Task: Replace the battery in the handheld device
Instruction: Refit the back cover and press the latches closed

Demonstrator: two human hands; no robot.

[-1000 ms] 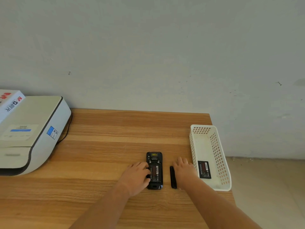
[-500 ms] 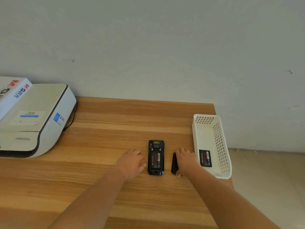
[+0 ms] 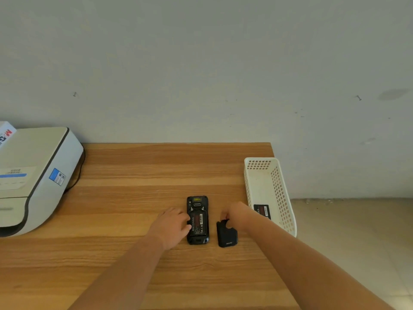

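Note:
A black handheld device [image 3: 197, 220] lies face down on the wooden table [image 3: 134, 198], its back open with a battery [image 3: 198, 221] showing in the compartment. My left hand [image 3: 173, 224] rests flat on the table against the device's left edge, fingers touching it. Just right of the device the black back cover [image 3: 226, 236] lies tilted, and my right hand [image 3: 237, 214] pinches its upper edge. A second battery [image 3: 262, 211] lies in the white basket [image 3: 279, 189], partly hidden by my right wrist.
A white and grey printer [image 3: 33, 175] with a black cable stands at the table's left, a box beside it at the frame edge. The basket stands along the table's right edge. A grey wall runs behind the table; floor lies to the right.
My right hand has turned the back cover from standing on edge to lying broad side up and lifted its top. My left hand shifted back against the device.

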